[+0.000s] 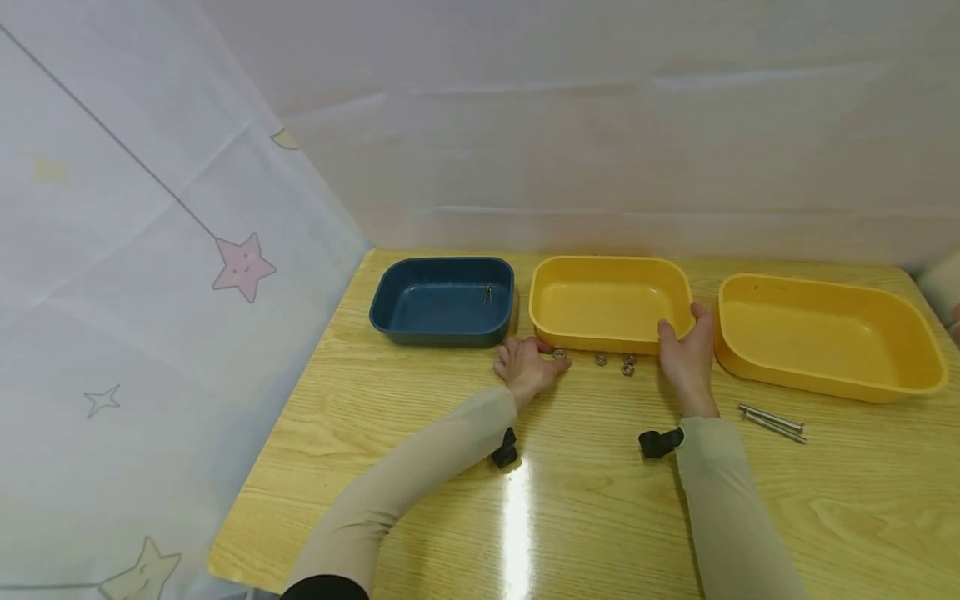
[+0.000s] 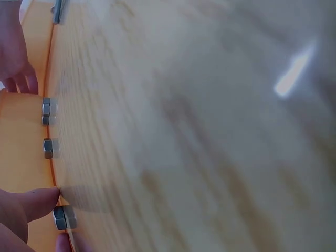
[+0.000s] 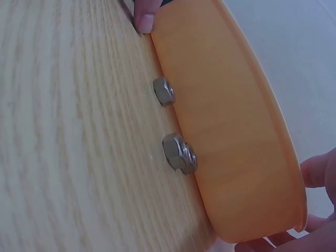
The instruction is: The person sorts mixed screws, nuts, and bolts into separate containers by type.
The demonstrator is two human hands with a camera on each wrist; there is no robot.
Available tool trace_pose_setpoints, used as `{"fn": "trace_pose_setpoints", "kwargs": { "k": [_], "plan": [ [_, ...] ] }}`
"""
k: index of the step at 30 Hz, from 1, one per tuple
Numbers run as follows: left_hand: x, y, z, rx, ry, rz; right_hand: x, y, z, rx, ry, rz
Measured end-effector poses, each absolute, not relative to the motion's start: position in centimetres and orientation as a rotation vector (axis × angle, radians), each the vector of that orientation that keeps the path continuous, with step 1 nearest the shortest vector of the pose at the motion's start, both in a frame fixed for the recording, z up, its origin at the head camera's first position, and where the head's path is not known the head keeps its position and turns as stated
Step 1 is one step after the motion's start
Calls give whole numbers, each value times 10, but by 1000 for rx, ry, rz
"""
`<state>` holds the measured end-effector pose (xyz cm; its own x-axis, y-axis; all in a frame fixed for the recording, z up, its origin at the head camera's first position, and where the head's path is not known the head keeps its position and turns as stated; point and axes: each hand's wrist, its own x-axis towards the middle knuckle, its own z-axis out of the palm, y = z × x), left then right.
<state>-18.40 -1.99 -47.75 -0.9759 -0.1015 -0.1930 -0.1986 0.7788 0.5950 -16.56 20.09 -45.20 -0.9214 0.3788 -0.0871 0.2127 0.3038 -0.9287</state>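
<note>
My right hand (image 1: 686, 358) grips the right end of the middle yellow tray (image 1: 611, 343), its thumb over the rim and its fingers around the outside. At the tray's front left corner, my left hand (image 1: 527, 367) reaches down to the table. Its thumb (image 2: 39, 203) and a fingertip (image 2: 63, 242) lie on either side of a steel hex nut (image 2: 60, 218), with a small gap showing on the thumb's side. Along the tray's front wall lie another nut (image 3: 164, 91) and a pair of nuts (image 3: 175, 150) close together.
Left of the middle tray stands a dark blue tray (image 1: 442, 339) holding a few small screws (image 1: 487, 294). A second yellow tray (image 1: 825, 382) stands on the right, with long bolts (image 1: 772, 423) lying before it. Everything rests on a wooden table (image 1: 592, 517) against a pale cloth backdrop.
</note>
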Motion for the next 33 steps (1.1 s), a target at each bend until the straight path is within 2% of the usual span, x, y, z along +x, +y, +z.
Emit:
{"fn": "trace_pose_setpoints", "kwargs": {
  "k": [10, 27, 33],
  "plan": [
    [-185, -18, -480, -237, 2840, 918, -169, 203, -454, -554, -2385, 1698],
    [-186, -21, -477, -189, 2793, 998, -176, 209, -457, -735, -2081, 2134],
    [-184, -25, -476, -157, 2792, 1011, -175, 212, -458, -767, -2117, 2160]
  ]
}}
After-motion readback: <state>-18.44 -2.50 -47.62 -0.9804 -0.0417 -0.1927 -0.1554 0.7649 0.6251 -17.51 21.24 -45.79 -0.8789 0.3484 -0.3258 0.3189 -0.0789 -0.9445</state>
